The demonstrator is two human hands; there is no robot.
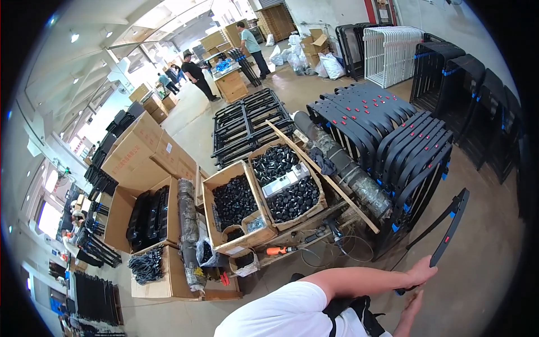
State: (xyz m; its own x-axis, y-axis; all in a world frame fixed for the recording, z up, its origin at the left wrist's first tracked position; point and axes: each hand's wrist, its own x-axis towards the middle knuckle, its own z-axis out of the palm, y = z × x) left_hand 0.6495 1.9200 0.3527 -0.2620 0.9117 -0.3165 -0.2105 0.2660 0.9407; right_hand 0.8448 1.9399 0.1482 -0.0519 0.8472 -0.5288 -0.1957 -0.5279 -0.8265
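My left arm, in a white sleeve, reaches across to the right. Its hand (422, 272) is closed round a black curved frame (449, 233) with a red dot and a piece of blue tape on it. Just below, my right hand (412, 304) comes up from the lower edge, its fingers bent against the lower part of the same frame, partly hidden by the left hand. The frame is tilted, its far end pointing up and to the right. Beside it stands a row of similar black frames (418, 143) with red dots and blue tape.
Cardboard boxes of small black parts (233, 199) stand on a bench, with an orange-handled tool (281, 250) at its front. A wooden strip (323, 177) lies beside a wrapped roll (342, 163). White frames (392, 56) and more black frames line the wall. Several people are farther back.
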